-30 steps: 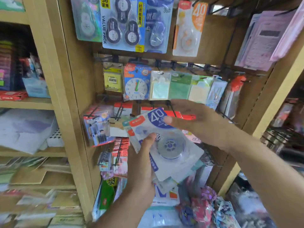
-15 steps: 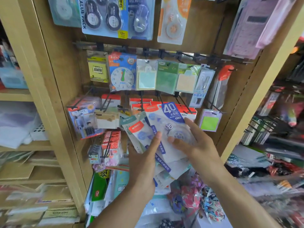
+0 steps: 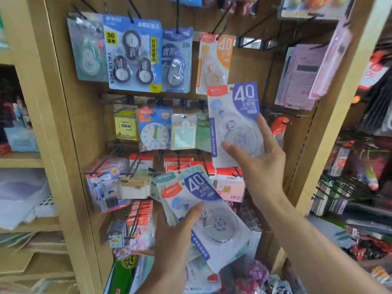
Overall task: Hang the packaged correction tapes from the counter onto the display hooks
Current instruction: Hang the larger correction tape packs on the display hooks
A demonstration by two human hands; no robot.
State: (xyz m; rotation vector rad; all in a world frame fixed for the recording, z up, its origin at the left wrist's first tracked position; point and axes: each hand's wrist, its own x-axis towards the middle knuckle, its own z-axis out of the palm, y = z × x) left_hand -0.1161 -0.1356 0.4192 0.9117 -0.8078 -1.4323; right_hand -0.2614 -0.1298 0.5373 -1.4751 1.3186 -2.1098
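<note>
Head view, right hand [image 3: 257, 166] grip pinching one raised correction tape pack [image 3: 234, 122], left hand [image 3: 176, 236] grip clutching stack [image 3: 203, 213]

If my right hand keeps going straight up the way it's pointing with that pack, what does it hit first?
Probably the orange correction tape pack hanging just above: the top of the blue pack in your right hand already overlaps its lower edge. Depth is unclear, so it may pass in front.

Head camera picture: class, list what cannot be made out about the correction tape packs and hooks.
- Stack in left hand: top pack covers the lower ones, so the count is hidden.
- Raised pack in right hand: small print blurred.
- Upper hooks: bases cut off by the top edge.
</note>
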